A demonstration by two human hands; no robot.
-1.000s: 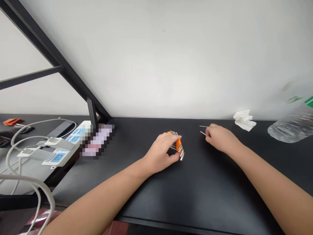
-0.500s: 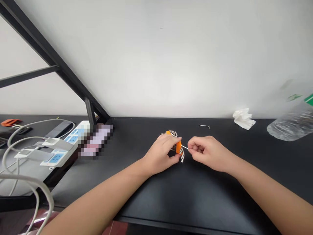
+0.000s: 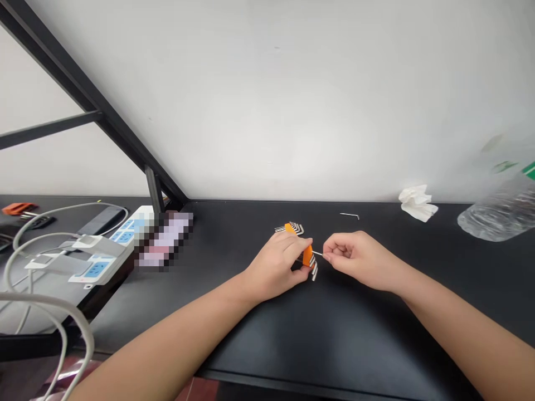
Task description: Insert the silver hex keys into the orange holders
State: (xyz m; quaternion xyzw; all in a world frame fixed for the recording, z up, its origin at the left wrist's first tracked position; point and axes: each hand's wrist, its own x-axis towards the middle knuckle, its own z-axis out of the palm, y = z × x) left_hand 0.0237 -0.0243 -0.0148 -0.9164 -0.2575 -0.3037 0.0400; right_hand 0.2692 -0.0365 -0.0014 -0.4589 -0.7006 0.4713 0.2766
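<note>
An orange hex key holder [image 3: 308,256] is gripped between the thumb and fingers of my left hand [image 3: 276,263], above the black table. Several bent silver hex keys [image 3: 315,272] stick out of its near end. Behind that hand, more hex keys [image 3: 296,228] show in an orange piece, whose link to the held part is hidden. My right hand [image 3: 353,259] pinches one thin hex key [image 3: 317,253], whose other end meets the holder's right side. Farther back, a single loose hex key [image 3: 350,215] lies on the table.
Crumpled white tissue [image 3: 418,203] and a clear plastic bottle [image 3: 497,217] are at the back right. On the left stand a power strip [image 3: 100,266] with white cables, a black metal frame [image 3: 154,189], a dark phone [image 3: 102,221] and an orange tool [image 3: 20,208].
The holder and my left hand have shifted very slightly to the right. My right hand keeps its pinch on the hex key, almost in the same place.
</note>
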